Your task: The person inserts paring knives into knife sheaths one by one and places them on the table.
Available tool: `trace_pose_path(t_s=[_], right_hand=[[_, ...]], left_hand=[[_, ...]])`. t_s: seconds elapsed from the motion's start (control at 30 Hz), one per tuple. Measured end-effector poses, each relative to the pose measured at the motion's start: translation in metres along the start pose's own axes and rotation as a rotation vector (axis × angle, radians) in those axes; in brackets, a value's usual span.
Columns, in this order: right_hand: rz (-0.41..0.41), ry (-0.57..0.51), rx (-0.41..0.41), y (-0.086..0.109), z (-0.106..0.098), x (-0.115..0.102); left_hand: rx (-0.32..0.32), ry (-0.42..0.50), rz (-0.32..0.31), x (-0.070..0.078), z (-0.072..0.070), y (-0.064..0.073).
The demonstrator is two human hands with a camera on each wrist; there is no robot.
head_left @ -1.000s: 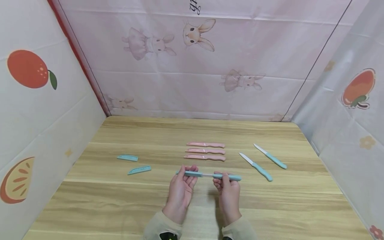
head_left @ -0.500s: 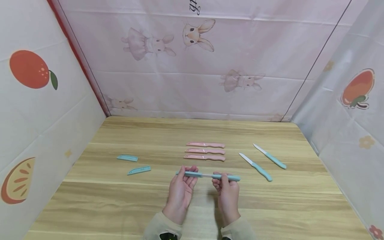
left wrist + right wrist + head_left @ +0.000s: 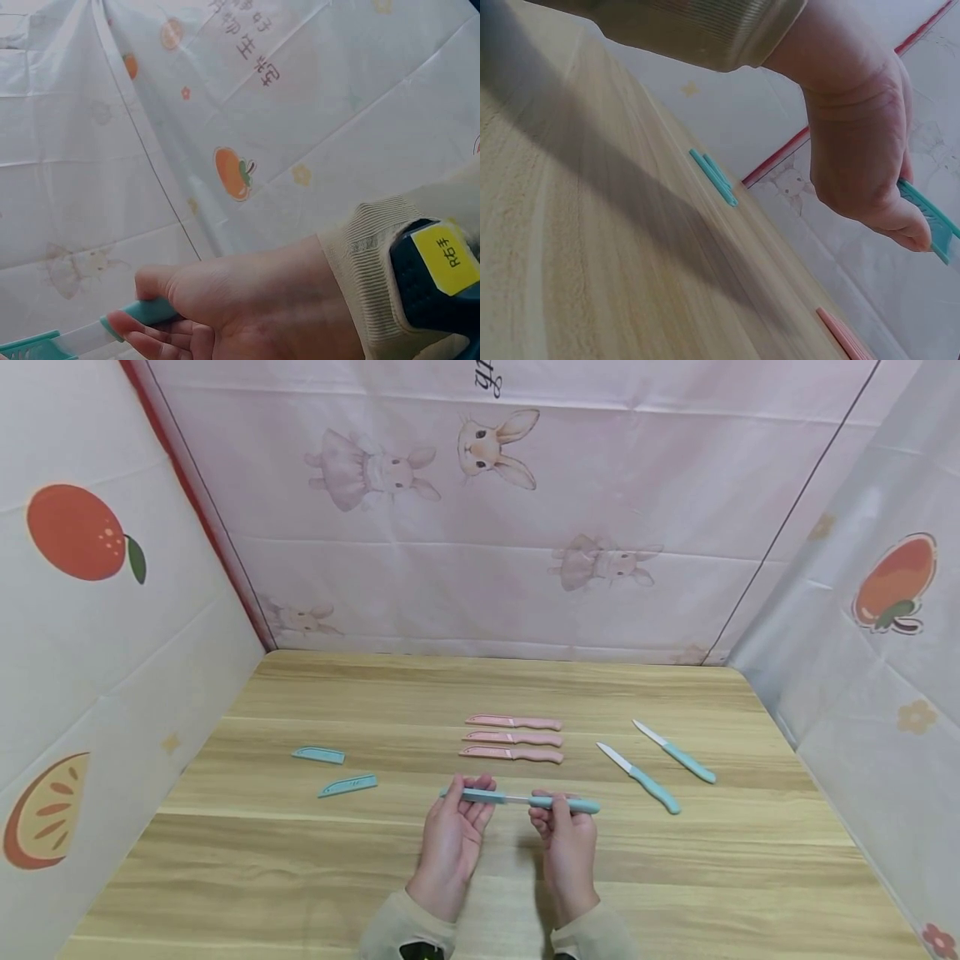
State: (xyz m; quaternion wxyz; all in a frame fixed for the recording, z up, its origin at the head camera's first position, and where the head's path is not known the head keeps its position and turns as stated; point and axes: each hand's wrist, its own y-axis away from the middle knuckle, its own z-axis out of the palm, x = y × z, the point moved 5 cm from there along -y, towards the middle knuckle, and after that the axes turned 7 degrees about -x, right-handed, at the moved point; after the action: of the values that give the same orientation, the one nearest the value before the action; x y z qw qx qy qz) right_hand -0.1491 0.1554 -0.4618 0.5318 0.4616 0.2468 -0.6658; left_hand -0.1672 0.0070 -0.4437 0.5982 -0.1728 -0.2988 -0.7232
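Note:
My left hand pinches a teal blade sheath between thumb and fingers, palm turned up. In my right hand is the teal handle of a paring knife, gripped with the thumb on top. The knife's blade is partly inside the sheath, with a bare stretch showing between the hands. Both hands are above the table. The left wrist view shows the right hand curled on the handle and the blade entering the sheath. In the right wrist view, the left hand's fingers hold the sheath.
Three pink sheathed knives lie in a row beyond the hands. Two bare teal paring knives, a nearer knife and a farther knife, lie to the right. Two teal sheaths, a nearer sheath and a farther sheath, lie left.
My right hand has moved very slightly left with the knife, so a little less blade shows outside the sheath. My left hand stays in place.

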Motion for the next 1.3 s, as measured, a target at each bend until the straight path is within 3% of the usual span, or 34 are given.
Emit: trace_pose_path(t_s=[1.3], right_hand=[[0.029,0.001,0.004,-0.0001,0.0029,0.0036]], left_hand=[[0.013,-0.014,0.01,-0.0011,0.0008,0.0008]])
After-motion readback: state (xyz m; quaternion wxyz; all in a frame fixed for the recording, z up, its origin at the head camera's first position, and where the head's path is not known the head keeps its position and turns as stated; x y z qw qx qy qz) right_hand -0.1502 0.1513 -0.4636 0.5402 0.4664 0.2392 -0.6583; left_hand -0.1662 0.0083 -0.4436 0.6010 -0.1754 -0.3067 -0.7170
